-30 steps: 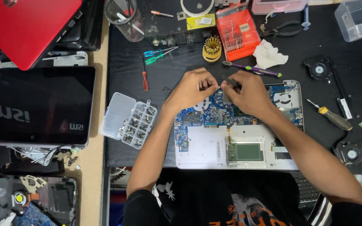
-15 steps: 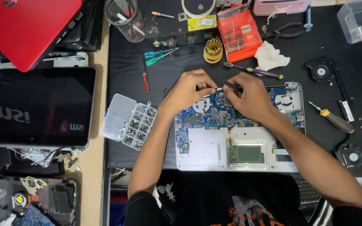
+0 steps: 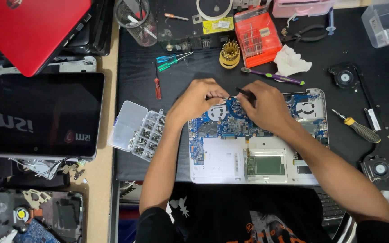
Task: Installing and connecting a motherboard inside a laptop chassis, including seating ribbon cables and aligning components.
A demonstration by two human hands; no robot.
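An opened silver laptop base (image 3: 221, 164) lies on the black mat with its blue circuit board (image 3: 212, 128) exposed. My left hand (image 3: 196, 100) rests over the board's upper middle, its fingers pinched on something small that I cannot make out. My right hand (image 3: 266, 105) is close beside it, closed around a thin dark tool (image 3: 244, 92) whose tip points toward the left fingers. The two hands nearly touch above a round fan opening (image 3: 217, 112).
A clear screw organiser box (image 3: 136, 130) sits left of the base. Small screwdrivers (image 3: 172, 60), a yellow-handled screwdriver (image 3: 361, 130), a purple toothbrush (image 3: 271, 76), an orange bit case (image 3: 257, 36), a white tissue (image 3: 291, 60), pliers, loose fans (image 3: 344, 77) and laptops (image 3: 41, 114) surround it.
Both hands stay over the board's top edge with only small finger shifts. The right hand's dark tool now shows more clearly, pointing at the left fingers.
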